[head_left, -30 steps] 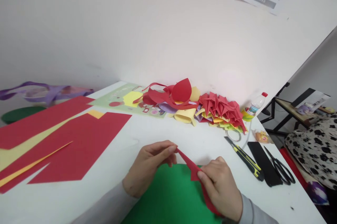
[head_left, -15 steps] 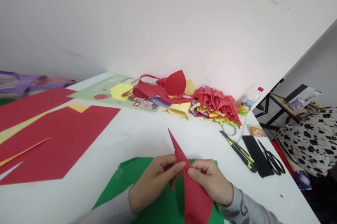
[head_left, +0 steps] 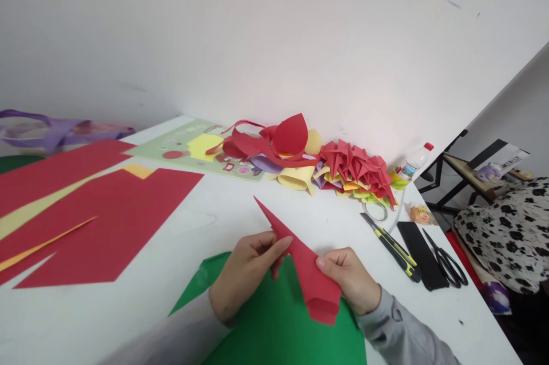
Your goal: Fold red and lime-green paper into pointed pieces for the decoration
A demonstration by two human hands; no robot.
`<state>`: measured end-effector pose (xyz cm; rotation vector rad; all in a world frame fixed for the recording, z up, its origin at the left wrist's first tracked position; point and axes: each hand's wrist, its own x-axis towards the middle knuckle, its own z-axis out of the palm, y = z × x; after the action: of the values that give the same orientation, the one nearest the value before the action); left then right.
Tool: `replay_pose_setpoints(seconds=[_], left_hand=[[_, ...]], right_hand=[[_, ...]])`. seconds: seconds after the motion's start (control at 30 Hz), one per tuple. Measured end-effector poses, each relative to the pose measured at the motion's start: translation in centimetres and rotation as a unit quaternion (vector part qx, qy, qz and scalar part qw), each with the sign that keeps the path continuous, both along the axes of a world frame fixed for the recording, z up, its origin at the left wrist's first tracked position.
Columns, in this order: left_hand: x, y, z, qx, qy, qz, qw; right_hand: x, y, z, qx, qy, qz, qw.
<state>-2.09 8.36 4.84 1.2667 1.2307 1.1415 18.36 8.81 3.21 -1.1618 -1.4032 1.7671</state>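
Both my hands hold a folded red paper piece [head_left: 307, 270], a long pointed shape whose tip aims up and to the left. My left hand [head_left: 246, 270] pinches it near the narrow end with fingers closed. My right hand [head_left: 349, 276] grips the wider end between thumb and fingers. The piece hovers over a green paper sheet [head_left: 278, 330] that lies on the white table [head_left: 223, 210] in front of me.
Large red paper sheets [head_left: 107, 222] with yellow strips lie at the left. A heap of folded red, yellow and purple paper shapes [head_left: 338, 170] sits by the wall. A utility knife [head_left: 392, 248], black scissors [head_left: 446, 265], a tape roll [head_left: 377, 210] and a bottle [head_left: 414, 162] are at the right.
The red piece has been turned and lifted: its point now aims up-left and it looks rolled or folded narrower. My hands moved closer together, then shifted slightly apart along the piece.
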Motion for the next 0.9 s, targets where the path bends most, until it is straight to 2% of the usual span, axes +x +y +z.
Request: replay_pose_setpoints(seconds=[0.2, 0.37, 0.5, 0.63, 0.73, 0.8, 0.9], left_hand=[[-0.2, 0.3, 0.1, 0.007, -0.029, 0.075, 0.997], [-0.3, 0.4, -0.1, -0.009, -0.042, 0.108, 0.993], [-0.4, 0.4, -0.2, -0.025, -0.056, 0.123, 0.991], [-0.5, 0.4, 0.1, -0.024, -0.069, 0.097, 0.993], [-0.5, 0.2, 0.4, -0.034, -0.083, 0.059, 0.994], [-0.2, 0.0, 0.4, -0.069, -0.113, 0.026, 0.991], [0.4, -0.4, 0.4, -0.129, -0.199, -0.013, 0.971]], right_hand=[[0.0, 0.1, -0.5, -0.031, 0.081, -0.045, 0.995], [-0.3, 0.0, -0.1, -0.058, 0.115, -0.023, 0.991], [-0.3, 0.2, 0.3, -0.032, 0.111, -0.024, 0.993], [0.3, 0.6, 0.7, 0.106, 0.024, -0.059, 0.992], [0.8, 0.8, 1.1, 0.239, -0.063, -0.088, 0.965], [1.2, 0.8, 1.3, 0.346, -0.102, -0.099, 0.927], [1.5, 0.6, 1.4, 0.527, -0.145, -0.083, 0.833]])
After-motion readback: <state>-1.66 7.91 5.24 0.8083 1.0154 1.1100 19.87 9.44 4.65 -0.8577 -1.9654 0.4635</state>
